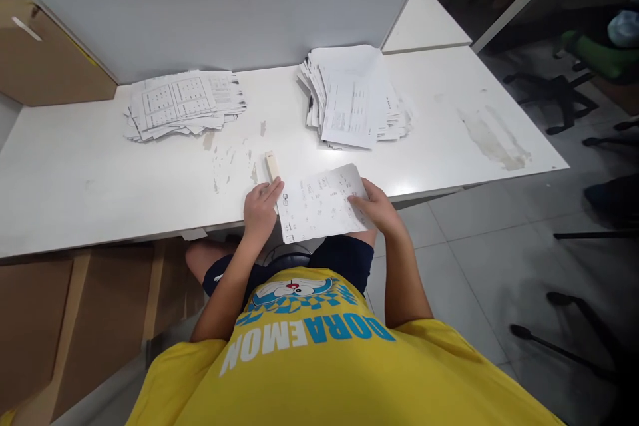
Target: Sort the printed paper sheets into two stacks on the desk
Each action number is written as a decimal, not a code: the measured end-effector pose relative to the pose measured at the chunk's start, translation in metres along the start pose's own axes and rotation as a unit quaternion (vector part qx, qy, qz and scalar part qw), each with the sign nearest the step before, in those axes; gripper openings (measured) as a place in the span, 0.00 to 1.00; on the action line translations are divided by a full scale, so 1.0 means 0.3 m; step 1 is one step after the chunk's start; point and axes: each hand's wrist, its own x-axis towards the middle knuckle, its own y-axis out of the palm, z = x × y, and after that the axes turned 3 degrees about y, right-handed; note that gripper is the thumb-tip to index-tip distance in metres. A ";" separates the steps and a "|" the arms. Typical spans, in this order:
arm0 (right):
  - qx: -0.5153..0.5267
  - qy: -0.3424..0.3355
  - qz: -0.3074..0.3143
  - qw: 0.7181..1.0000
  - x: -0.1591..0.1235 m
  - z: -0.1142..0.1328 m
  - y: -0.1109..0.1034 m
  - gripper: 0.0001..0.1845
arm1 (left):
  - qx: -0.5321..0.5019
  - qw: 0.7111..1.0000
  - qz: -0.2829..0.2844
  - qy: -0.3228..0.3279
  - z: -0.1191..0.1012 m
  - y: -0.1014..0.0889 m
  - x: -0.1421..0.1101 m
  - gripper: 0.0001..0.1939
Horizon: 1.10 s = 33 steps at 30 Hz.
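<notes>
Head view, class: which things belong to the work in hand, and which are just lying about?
In hand:
- printed sheet, held by the left hand and right hand
- wooden block, beside the left hand

Lying about:
- left paper stack
- right paper stack
- cardboard boxes under the table
- chairs

Thin printed white paper sheet (322, 203) at lower centre, matt, slightly curled. Small pale wooden block (272, 166) just above it, smooth, unvarnished look. White laminate table (100, 173), semi-glossy, scuffed and stained in patches. Two matt paper stacks (184, 105) (352, 96) at top. Brown matt cardboard (44, 60), upper left.
</notes>
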 end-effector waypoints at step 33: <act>-0.088 -0.343 -0.078 0.932 0.806 0.561 0.515 0.26 | 0.124 0.960 -0.133 0.215 0.042 -0.002 -0.051 0.33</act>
